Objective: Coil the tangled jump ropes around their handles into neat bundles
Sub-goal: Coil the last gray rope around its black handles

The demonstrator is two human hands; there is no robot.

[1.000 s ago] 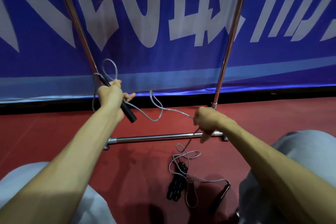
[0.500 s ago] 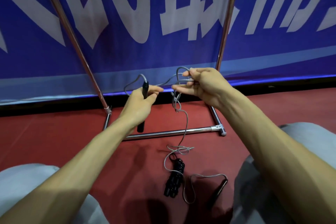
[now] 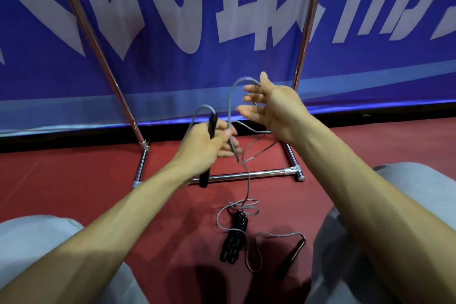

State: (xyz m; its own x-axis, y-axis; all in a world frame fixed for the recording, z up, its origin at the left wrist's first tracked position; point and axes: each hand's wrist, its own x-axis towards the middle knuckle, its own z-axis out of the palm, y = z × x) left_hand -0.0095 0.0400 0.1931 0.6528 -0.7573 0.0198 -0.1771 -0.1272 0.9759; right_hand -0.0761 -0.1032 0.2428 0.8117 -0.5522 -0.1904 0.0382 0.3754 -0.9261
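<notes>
The risk began at my left hand (image 3: pixel 209 147). It was closed round the black handle (image 3: pixel 212 126), which it held roughly upright, and its fingertips also nipped a strand of the grey cord (image 3: pixel 248 180) beside the handle. The cord looked stiff and springy, so I judged that if that nip slackened the strand would spring away and the wrap would have to be started over.

Further right, my right hand (image 3: pixel 271 111) was spread with its fingers nearly straight, gripping nothing. A tall loop of the cord only arched over its fingertips. With no grip there, the loop could slide off or twist into a kink, and the next turn would go on slack.

Below, the cord ran down into a snarl lying across the black coiled bundle (image 3: pixel 234 239) on the red floor (image 3: pixel 86 180). I thought an upward pull could drag that bundle along or tighten the snarl.

As for position, the held handle stuck out above and below my left fist, just left of the right hand's fingers. The loop stood between the two hands and touched both. The rest of the cord hung from between them to the floor, well below. The bundle lay beneath the gap between the hands, and the loose handle (image 3: pixel 292 258) lay below my right forearm.
</notes>
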